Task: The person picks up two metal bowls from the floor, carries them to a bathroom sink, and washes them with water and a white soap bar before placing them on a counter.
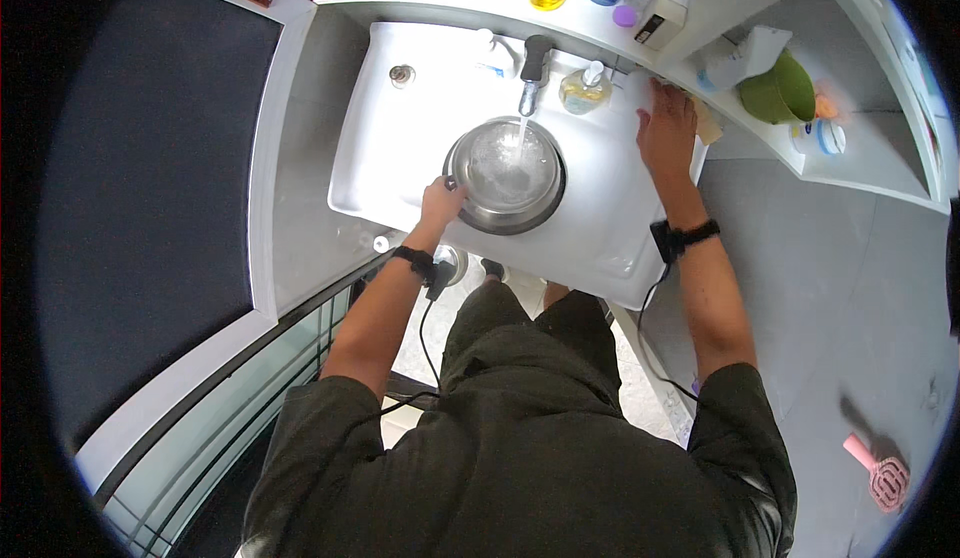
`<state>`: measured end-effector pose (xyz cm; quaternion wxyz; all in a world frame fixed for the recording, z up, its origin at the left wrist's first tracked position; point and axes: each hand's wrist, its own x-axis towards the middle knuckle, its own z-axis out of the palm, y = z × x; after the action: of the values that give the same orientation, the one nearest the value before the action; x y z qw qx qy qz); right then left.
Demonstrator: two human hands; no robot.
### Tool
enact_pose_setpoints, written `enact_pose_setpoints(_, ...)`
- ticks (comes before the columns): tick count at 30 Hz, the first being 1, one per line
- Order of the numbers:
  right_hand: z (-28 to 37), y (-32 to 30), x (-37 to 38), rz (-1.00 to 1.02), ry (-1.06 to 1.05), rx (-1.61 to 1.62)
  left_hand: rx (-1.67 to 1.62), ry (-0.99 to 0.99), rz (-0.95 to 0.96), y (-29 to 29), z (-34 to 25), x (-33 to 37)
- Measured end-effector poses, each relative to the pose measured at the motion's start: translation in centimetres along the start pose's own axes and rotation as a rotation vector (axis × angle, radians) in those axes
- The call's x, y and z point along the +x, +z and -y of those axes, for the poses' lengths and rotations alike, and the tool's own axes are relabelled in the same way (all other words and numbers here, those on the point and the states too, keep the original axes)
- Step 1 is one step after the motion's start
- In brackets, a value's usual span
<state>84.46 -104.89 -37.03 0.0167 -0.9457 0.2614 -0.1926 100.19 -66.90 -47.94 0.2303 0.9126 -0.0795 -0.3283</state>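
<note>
Evidently for the sake of the water, the metal pot (pixel 500 196) is set under the spout of the faucet (pixel 536 58), midway between the left and right edges of the white washbasin (pixel 400 143) and nearer its front edge, so that the stream is caught inside. A wider, dark-edged metal round shows beneath it; whether this is a second vessel or part of the basin cannot be told. At the pot's left rim, a small dark handle (pixel 450 183) is pinched by the left hand (pixel 441 205), fingers curled in, presumably so that the pot is steadied against the falling water. By the back right corner, the right hand (pixel 668 133) is stretched forward, thumb apart from the fingers; what is touched under the palm is hidden, though a tan piece (pixel 710 124) lies just beside it. Along the back edge, the soap dispenser (pixel 585 89) and white bottle (pixel 493 55) are stood either side of the faucet, probably for easy reach, clear of the stream.
</note>
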Motion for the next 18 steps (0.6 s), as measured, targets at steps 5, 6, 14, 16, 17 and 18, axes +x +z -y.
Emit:
enact_pose_setpoints(5, 9.1, 2.8, -7.7, 0.505, -0.023, 0.524, -0.061, 0.106, -0.034, 0.0, 0.0, 0.1)
enact_pose_setpoints(6, 10.9, 4.7, -8.3, 0.551, -0.097, 0.499, -0.050, 0.147, -0.026, -0.2, 0.4, 0.0)
enact_pose_setpoints(14, 18.1, 14.2, -8.1, 0.641, 0.010, 0.159, -0.464, -0.176, 0.213, 0.1, -1.9, -2.6)
enact_pose_setpoints(16, 19.4, 15.0, -7.3, 0.710, 0.146, 0.273, -0.450, -0.153, 0.215, 0.2, -1.9, -2.4)
enact_pose_setpoints(17, 19.3, 14.7, -7.9, 0.711, 0.151, 0.268, -0.439, -0.124, 0.216, 0.3, -2.0, -2.3)
enact_pose_setpoints(18, 20.0, 13.5, -8.4, 0.674, 0.004, 0.379, -0.444, -0.135, 0.206, 0.2, -1.1, -2.2)
